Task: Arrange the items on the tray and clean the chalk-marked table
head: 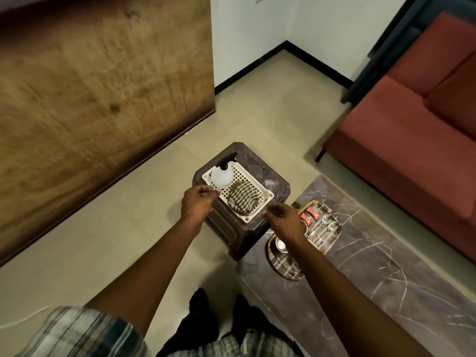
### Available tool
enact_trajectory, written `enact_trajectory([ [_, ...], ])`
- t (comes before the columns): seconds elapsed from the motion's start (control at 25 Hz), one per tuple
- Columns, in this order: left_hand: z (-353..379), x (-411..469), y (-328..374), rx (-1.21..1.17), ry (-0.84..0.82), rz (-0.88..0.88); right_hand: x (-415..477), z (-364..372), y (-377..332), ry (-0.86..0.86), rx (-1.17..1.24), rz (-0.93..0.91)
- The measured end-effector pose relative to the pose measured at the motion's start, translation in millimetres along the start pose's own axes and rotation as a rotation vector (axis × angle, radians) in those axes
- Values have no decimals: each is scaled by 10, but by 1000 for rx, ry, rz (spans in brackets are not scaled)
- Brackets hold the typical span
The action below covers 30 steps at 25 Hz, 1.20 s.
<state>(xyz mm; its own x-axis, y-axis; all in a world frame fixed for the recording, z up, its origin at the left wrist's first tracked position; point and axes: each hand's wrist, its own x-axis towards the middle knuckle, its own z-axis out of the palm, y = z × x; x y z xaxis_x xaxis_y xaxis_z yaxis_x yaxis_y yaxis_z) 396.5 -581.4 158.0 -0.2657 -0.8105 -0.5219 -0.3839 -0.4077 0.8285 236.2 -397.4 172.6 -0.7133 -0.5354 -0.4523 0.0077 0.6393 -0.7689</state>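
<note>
A white plastic basket (268, 195) sits on a dark brown stool (270, 171). It holds a clear spray bottle with a black trigger (221, 176) and a folded checked cloth (242, 195). My left hand (197, 202) hovers at the basket's near left corner with its fingers loosely curled. My right hand (286, 220) is just off the near right corner, also loosely curled and holding nothing. To the right stands a dark marble table (373, 266) scribbled with white chalk lines. On it lies an oval gold-rimmed tray (319, 235) with red packets (310, 212), shiny spoons (328, 222) and a small bowl (280, 244).
A red sofa (412, 137) runs along the far side of the table. A large wooden panel (90, 112) fills the left. Beige floor tiles (257, 112) lie between the stool, the wall and the sofa. My dark shoes (201, 318) show below.
</note>
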Motion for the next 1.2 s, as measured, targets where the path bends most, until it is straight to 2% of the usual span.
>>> enact_trajectory([
  [0.32,317,1130,192,219,17,91,1117,478,-84,-79,-114,68],
  [0.64,503,1931,-94,433,-249,196,1839,945,164,-112,-396,114],
  [0.76,557,2146,-212,486,-365,297,1891,1078,260,-44,-583,73],
  [0.88,692,2307,-325,425,-434,303,1884,1203,350,19,-713,2],
  [1.04,757,2376,-361,425,-465,301,1759,1227,353,-20,-588,40],
  [1.2,650,2290,-220,492,-491,415,1498,1075,208,5,-152,101],
])
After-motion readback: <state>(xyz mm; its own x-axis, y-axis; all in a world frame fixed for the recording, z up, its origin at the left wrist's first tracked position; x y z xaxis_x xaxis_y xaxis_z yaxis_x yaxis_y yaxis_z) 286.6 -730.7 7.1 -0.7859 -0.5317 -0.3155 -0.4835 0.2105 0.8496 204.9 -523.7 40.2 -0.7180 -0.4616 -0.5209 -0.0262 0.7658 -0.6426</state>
